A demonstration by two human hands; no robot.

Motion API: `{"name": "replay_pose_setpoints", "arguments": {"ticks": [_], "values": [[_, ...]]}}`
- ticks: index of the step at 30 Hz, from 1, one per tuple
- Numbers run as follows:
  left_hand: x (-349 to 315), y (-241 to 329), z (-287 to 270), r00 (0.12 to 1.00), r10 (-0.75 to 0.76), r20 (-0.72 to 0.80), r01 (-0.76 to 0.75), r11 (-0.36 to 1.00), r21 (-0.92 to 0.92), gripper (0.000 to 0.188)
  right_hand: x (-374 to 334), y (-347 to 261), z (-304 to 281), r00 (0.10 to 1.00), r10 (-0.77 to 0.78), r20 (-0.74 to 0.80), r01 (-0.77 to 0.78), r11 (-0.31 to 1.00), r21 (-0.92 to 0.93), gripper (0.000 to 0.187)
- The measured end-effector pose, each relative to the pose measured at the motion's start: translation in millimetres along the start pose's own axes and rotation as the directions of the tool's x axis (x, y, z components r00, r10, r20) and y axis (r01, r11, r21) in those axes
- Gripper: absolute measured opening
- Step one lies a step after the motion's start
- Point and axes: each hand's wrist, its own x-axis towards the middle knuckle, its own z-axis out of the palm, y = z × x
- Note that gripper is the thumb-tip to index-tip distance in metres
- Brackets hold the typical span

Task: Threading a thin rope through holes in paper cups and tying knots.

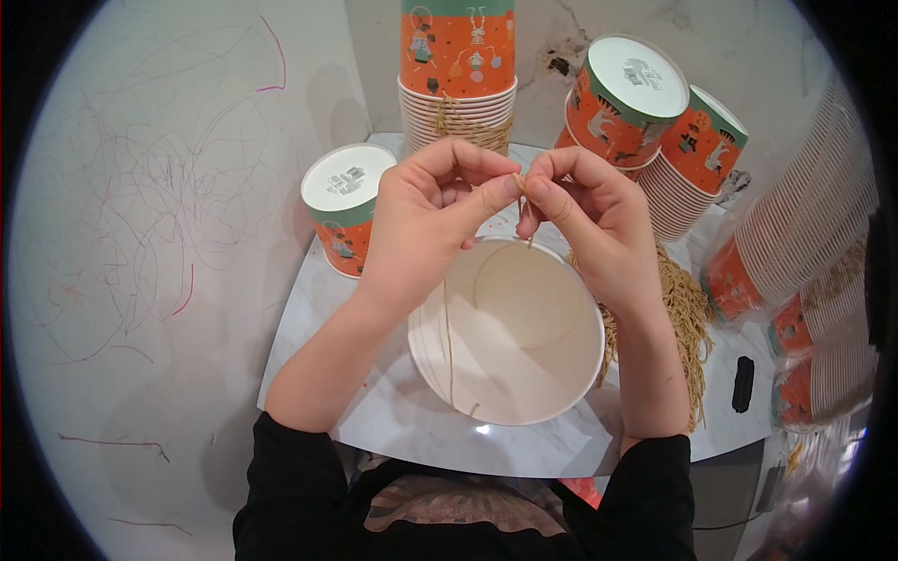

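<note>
Desk (pixel 374 411) below, forearms (pixel 327 351) slant inward; an open white bucket (pixel 561 374) stands between them. Above its far rim, left hand (pixel 426 210) and right hand (pixel 599 210) nearly meet, each pinching thumb against forefinger on tan cord (pixel 529 231).

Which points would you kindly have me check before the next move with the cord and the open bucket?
1. Left hand pinching the cord at its fingertips: ok.
2. Right hand pinching it too, close beside the left: ok.
3. Bucket mouth uncovered, below the hands in view: ok.
4. Strand at the bucket joined to the pinched cord: cannot tell; its upper end is hidden.
5. Knot at the fingertips: cannot tell; fingers cover it.
6. Cord bundle lying right of the bucket: ok.
</note>
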Motion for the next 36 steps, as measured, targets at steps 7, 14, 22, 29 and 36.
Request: {"name": "replay_pose_setpoints", "arguments": {"ticks": [7,14,22,29,36], "values": [[-2,-2,8,0.994,0.052,-0.096,-0.048,0.998,0.039,0.015,-2,-4,7,0.997,-0.052,-0.062,0.048,0.996,-0.071,0.015],[2,-6,4,0.995,0.047,-0.093,-0.041,0.997,0.072,0.016,1,0,-4,0.998,0.054,-0.026,-0.056,0.995,-0.077,0.016],[3,-3,-6,1.000,0.010,0.003,-0.011,0.987,0.161,0.006,4,3,-9,0.991,0.132,0.018,-0.133,0.991,0.022,0.017],[0,8,-2,0.998,-0.067,0.004,0.066,0.987,0.149,0.013,5,4,-10,0.993,0.117,0.020,-0.118,0.993,0.005,0.016],[3,2,-6,0.995,-0.092,0.031,0.087,0.986,0.143,0.011,4,1,-9,0.996,0.083,0.030,-0.081,0.996,-0.048,0.014]]}}
